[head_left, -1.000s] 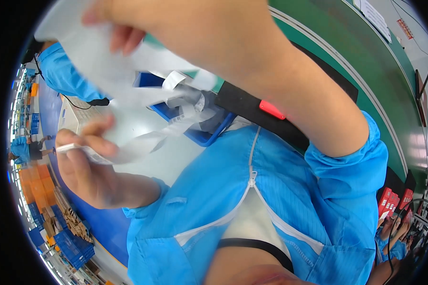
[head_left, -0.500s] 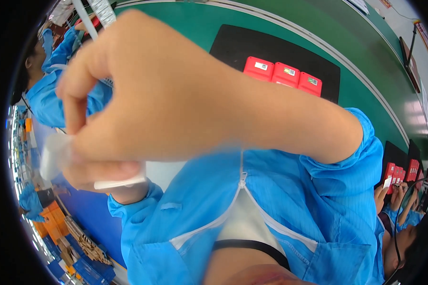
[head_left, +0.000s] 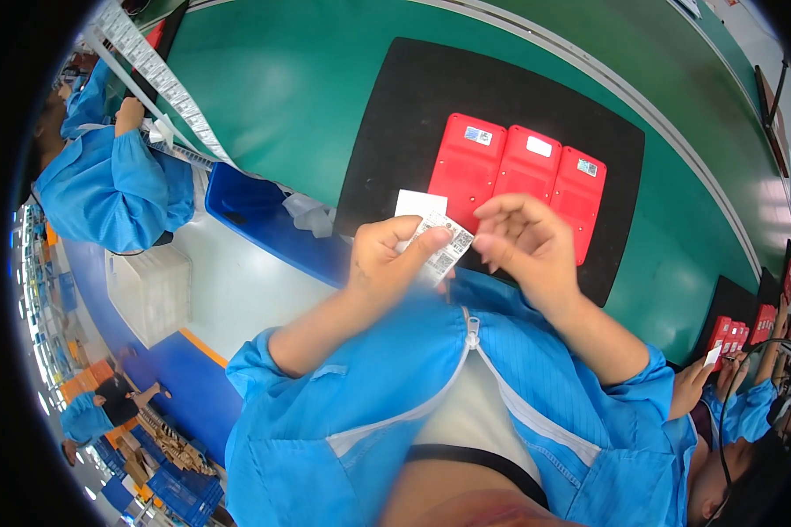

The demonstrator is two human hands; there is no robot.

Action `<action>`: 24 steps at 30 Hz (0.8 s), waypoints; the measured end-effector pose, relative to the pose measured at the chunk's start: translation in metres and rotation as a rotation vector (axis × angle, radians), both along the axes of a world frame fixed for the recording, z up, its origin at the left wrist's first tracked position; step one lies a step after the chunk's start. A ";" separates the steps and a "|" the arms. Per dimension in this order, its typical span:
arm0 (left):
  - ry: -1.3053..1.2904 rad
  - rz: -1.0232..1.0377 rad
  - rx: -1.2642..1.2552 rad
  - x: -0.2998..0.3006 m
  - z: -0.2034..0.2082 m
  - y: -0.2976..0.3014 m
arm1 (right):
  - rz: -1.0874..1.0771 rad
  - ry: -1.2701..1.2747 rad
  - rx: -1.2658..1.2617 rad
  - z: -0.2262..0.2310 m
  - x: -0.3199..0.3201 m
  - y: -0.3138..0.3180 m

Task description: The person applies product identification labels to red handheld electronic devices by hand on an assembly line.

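Note:
My left hand (head_left: 385, 259) pinches a small white label sheet (head_left: 444, 252) printed with black square codes, thumb on top. A plain white piece (head_left: 420, 203) sticks out behind the sheet, beyond the fingers. At the sheet's right corner is my right hand (head_left: 536, 250), its fingers curled and thumb drawn in; anything between the fingertips is too small to make out. Just beyond both hands, three red flat cases lie side by side: a left case (head_left: 466, 162), a middle case (head_left: 527, 176) and a right case (head_left: 580, 206). Each bears a label near its far end; the middle one's looks whiter.
Under the cases lies a black mat (head_left: 395, 114) on a green table (head_left: 281, 97). To the left are a blue bin (head_left: 255, 206) with crumpled clear plastic (head_left: 309, 215), a hanging strip of labels (head_left: 163, 75) and a co-worker (head_left: 114, 189). Other people sit at the right.
My right hand, earlier stretched across to the left with whitish pieces near its fingers, is back beside my left hand. The cases and the label sheet now show.

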State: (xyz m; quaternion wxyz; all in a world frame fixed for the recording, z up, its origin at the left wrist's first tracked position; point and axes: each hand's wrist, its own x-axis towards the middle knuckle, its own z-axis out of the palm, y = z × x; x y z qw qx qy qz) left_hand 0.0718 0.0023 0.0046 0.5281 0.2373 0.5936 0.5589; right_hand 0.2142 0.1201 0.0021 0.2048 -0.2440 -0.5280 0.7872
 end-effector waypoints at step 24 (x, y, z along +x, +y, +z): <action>0.226 -0.256 -0.035 0.005 0.000 0.030 | -0.383 -0.456 0.198 -0.010 0.063 0.069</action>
